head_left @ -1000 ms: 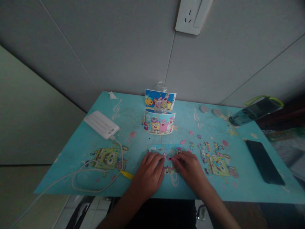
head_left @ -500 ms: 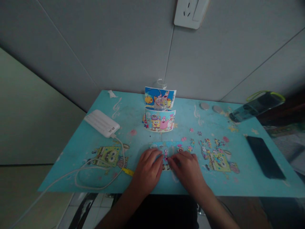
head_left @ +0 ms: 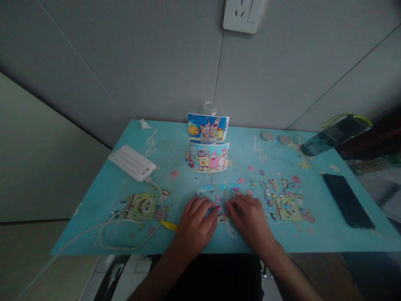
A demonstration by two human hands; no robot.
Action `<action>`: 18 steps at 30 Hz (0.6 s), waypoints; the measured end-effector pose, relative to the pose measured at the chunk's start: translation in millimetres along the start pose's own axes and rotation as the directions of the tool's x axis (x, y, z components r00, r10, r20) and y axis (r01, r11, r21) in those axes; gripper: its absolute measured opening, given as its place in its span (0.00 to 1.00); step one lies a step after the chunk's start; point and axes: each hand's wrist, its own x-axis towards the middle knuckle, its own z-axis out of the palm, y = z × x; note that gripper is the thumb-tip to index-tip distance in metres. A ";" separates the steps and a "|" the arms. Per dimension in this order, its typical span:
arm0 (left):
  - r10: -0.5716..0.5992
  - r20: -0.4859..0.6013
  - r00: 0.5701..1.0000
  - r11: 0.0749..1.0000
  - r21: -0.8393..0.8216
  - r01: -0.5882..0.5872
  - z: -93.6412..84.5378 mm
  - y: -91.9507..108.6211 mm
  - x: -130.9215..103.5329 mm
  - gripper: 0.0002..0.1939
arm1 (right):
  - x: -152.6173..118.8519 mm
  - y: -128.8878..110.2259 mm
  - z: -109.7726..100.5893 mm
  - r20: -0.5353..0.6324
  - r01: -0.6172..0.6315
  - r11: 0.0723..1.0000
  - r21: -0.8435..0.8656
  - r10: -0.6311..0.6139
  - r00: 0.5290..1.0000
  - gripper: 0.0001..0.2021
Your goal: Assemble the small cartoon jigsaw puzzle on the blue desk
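Head view: your left hand [head_left: 194, 223] and right hand [head_left: 250, 221] lie palm-down, fingers spread flat, pressing on the partly assembled puzzle [head_left: 219, 194] at the near middle of the turquoise surface [head_left: 94, 196]; neither hand grips anything. Loose puzzle pieces [head_left: 277, 188] lie just right of your right hand. The reference picture [head_left: 208, 156] stands behind the puzzle. A white power bank [head_left: 132, 163] sits far left.

Turquoise table [head_left: 103, 196] with cartoon prints; white power bank [head_left: 132, 162]; black phone [head_left: 347, 200].
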 end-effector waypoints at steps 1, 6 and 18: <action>0.007 0.005 1.000 1.000 0.006 -0.007 -0.1 0.3 -0.2 0.10 | 0.9 0.4 -0.4 0.006 0.011 1.000 0.020 -0.011 1.000 0.09; 0.017 0.016 1.000 0.999 0.031 -0.018 -0.2 1.2 0.8 0.11 | 10.3 -6.8 4.8 0.060 0.071 0.996 0.054 -0.075 0.995 0.08; 0.042 -0.021 0.999 0.999 0.009 -0.042 4.0 -0.9 0.1 0.10 | 22.3 -15.0 8.8 0.060 -0.009 1.000 0.005 0.009 0.998 0.06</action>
